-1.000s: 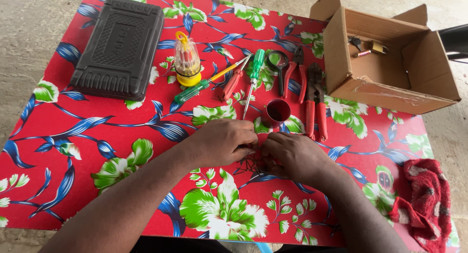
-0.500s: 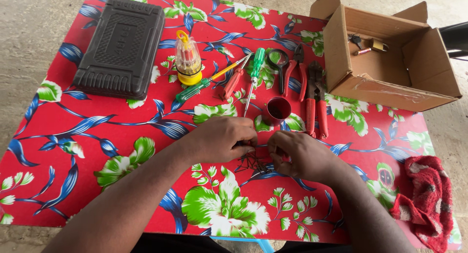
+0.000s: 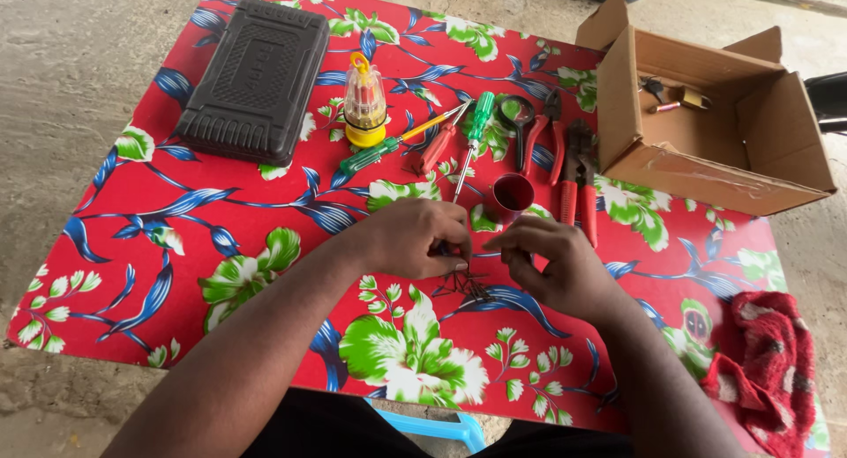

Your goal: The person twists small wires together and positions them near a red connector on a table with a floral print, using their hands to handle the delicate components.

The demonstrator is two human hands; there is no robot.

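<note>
A small cluster of thin dark metal pieces, possibly screws or small nails, is lying on the counter between the two hands. The left hand is curled, its thumb and fingertips pinched together over something small and dark just above the cluster; exactly what is pinched cannot be told. The right hand is bent the same way, its grip drawn nearly closed, but whether anything is pinched there cannot be told. Both hands are kept low and close together, apparently so that fine pieces can be picked over without scattering.

The counter is covered with a glossy red cloth printed with green, white and blue flowers, smooth enough that small parts stand out against it. Just beyond the hands, a small round dark red cup is stood upright, near enough to be reached. Behind it, tools are laid out in a loose row: a green-handled screwdriver, a second green and yellow screwdriver, red-handled pliers and dark scissors. A clear and yellow bit holder is stood beside a black ribbed plastic case. An open cardboard box, tipped on its side, is placed at the far right, and a red knitted rag is bunched at the near right edge.
</note>
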